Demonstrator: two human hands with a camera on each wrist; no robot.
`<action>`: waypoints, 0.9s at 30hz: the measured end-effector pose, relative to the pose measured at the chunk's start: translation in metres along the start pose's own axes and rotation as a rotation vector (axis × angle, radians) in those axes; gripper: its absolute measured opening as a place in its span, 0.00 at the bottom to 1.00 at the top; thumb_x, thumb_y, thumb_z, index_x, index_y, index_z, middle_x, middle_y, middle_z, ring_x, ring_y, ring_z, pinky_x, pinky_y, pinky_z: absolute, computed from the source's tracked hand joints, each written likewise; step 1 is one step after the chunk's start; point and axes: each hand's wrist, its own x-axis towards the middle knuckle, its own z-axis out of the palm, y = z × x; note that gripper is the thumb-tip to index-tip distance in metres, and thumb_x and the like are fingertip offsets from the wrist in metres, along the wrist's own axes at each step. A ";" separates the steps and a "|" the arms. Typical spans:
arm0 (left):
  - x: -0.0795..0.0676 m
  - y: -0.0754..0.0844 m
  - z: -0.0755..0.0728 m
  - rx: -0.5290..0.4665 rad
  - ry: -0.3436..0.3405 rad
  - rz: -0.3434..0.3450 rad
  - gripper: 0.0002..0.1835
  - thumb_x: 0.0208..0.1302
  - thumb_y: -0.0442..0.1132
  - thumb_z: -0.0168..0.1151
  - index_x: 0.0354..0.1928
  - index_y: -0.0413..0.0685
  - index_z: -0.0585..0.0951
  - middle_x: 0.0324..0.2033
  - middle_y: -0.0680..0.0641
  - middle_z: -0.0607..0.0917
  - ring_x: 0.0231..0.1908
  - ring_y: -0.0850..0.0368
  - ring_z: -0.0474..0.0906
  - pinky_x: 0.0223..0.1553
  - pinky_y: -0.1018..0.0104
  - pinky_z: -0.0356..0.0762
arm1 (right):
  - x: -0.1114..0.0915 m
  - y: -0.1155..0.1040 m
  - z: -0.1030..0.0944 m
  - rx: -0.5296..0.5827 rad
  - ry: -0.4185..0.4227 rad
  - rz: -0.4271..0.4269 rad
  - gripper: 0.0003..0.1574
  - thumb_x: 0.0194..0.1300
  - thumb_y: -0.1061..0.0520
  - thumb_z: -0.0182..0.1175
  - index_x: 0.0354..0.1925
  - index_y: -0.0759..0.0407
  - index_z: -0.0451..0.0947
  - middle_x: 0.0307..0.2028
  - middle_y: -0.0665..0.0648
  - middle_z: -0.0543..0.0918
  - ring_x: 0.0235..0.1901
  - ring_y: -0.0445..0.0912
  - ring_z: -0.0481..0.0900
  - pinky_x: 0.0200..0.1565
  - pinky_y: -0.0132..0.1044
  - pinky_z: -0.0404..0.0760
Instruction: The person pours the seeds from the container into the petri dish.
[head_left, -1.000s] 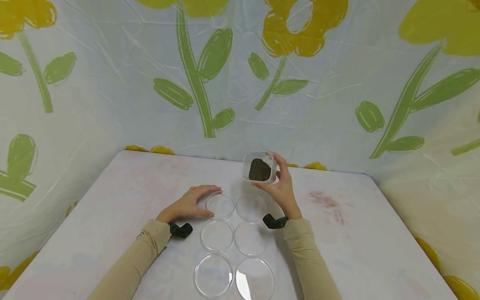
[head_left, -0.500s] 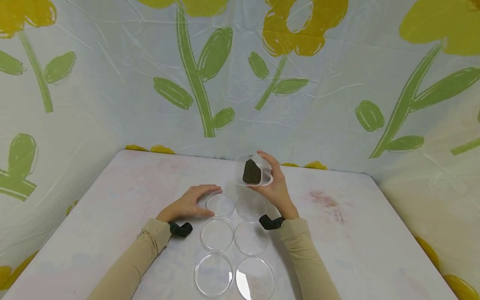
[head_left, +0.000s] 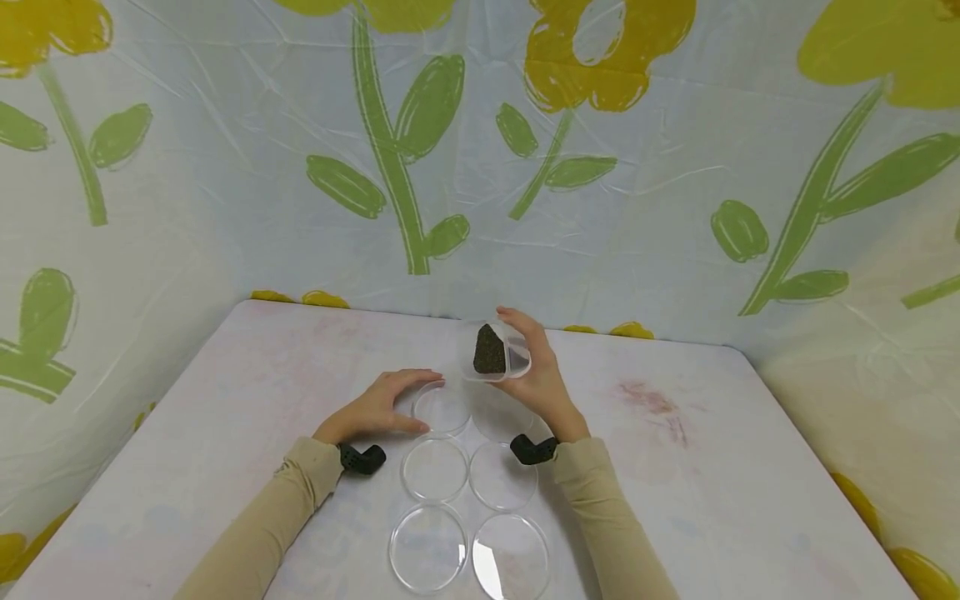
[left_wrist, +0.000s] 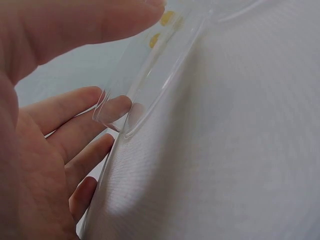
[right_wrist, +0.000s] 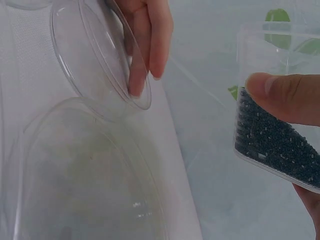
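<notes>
My right hand (head_left: pixel 541 379) grips a clear plastic tub (right_wrist: pixel 260 55) from its right side, thumb on the near wall, and holds it above the far dishes. The tub is tilted to the left; small dark grains (head_left: pixel 490 350) are heaped inside it. My left hand (head_left: pixel 378 408) rests on the table around the far-left petri dish (head_left: pixel 442 410), thumb at the near rim and fingers at the far rim. Through that dish's clear wall, a fingertip (left_wrist: pixel 117 107) shows in the left wrist view. Partly beneath the tub lies the far-right petri dish (head_left: pixel 501 417).
Nearer to me, more clear petri dishes stand in two columns: middle-left dish (head_left: pixel 433 472), middle-right dish (head_left: pixel 503 477), front-left dish (head_left: pixel 427 550) and front-right dish (head_left: pixel 511 557). A pale cloth covers the table (head_left: pixel 675 500). Flower-printed sheeting (head_left: pixel 637 225) hangs behind and at both sides.
My right hand has moved left and slightly nearer with the tub, tipping it further left, so the grains have shifted inside. My left hand and the dishes have stayed in place.
</notes>
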 end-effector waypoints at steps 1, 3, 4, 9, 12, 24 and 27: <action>0.000 0.000 0.000 0.002 -0.002 -0.006 0.42 0.52 0.46 0.75 0.67 0.38 0.71 0.61 0.43 0.79 0.66 0.45 0.68 0.65 0.41 0.59 | 0.000 -0.001 0.001 0.001 -0.002 -0.005 0.53 0.33 0.76 0.78 0.59 0.74 0.66 0.60 0.75 0.71 0.64 0.66 0.66 0.69 0.47 0.60; 0.000 0.000 0.000 0.009 -0.004 -0.013 0.42 0.51 0.46 0.75 0.67 0.39 0.71 0.61 0.44 0.79 0.66 0.45 0.67 0.64 0.41 0.59 | 0.001 -0.004 0.003 0.000 -0.011 -0.014 0.52 0.33 0.76 0.78 0.59 0.75 0.66 0.59 0.75 0.71 0.63 0.68 0.65 0.68 0.47 0.60; 0.000 0.000 0.000 0.014 -0.005 -0.017 0.42 0.52 0.47 0.75 0.67 0.39 0.71 0.62 0.44 0.79 0.66 0.45 0.67 0.64 0.40 0.58 | 0.002 -0.005 0.003 0.000 -0.018 -0.019 0.52 0.32 0.77 0.78 0.58 0.75 0.66 0.59 0.75 0.71 0.63 0.69 0.65 0.68 0.47 0.60; -0.001 -0.001 0.000 0.026 0.000 -0.021 0.42 0.52 0.48 0.75 0.67 0.40 0.71 0.62 0.45 0.78 0.66 0.46 0.67 0.64 0.40 0.58 | 0.000 -0.002 0.008 0.003 -0.047 -0.033 0.53 0.30 0.78 0.78 0.58 0.73 0.67 0.59 0.75 0.71 0.64 0.69 0.63 0.69 0.50 0.58; -0.001 -0.001 0.001 0.022 -0.002 -0.024 0.42 0.52 0.48 0.75 0.68 0.42 0.71 0.63 0.46 0.77 0.67 0.47 0.67 0.65 0.41 0.58 | -0.005 0.011 0.011 -0.002 -0.059 -0.029 0.54 0.30 0.76 0.78 0.59 0.71 0.68 0.61 0.73 0.71 0.66 0.65 0.63 0.69 0.52 0.58; -0.001 0.000 0.001 0.044 -0.020 -0.073 0.41 0.53 0.51 0.73 0.69 0.47 0.72 0.67 0.50 0.73 0.68 0.48 0.64 0.66 0.40 0.54 | -0.001 -0.002 0.009 -0.022 -0.098 -0.033 0.51 0.34 0.79 0.74 0.59 0.68 0.68 0.61 0.70 0.71 0.67 0.62 0.62 0.65 0.51 0.65; -0.001 0.000 0.001 0.041 -0.016 -0.060 0.41 0.53 0.51 0.73 0.69 0.47 0.72 0.67 0.50 0.73 0.68 0.49 0.64 0.66 0.41 0.55 | 0.001 -0.006 0.010 -0.019 -0.092 -0.043 0.51 0.31 0.82 0.73 0.57 0.71 0.69 0.59 0.73 0.72 0.65 0.66 0.63 0.66 0.53 0.62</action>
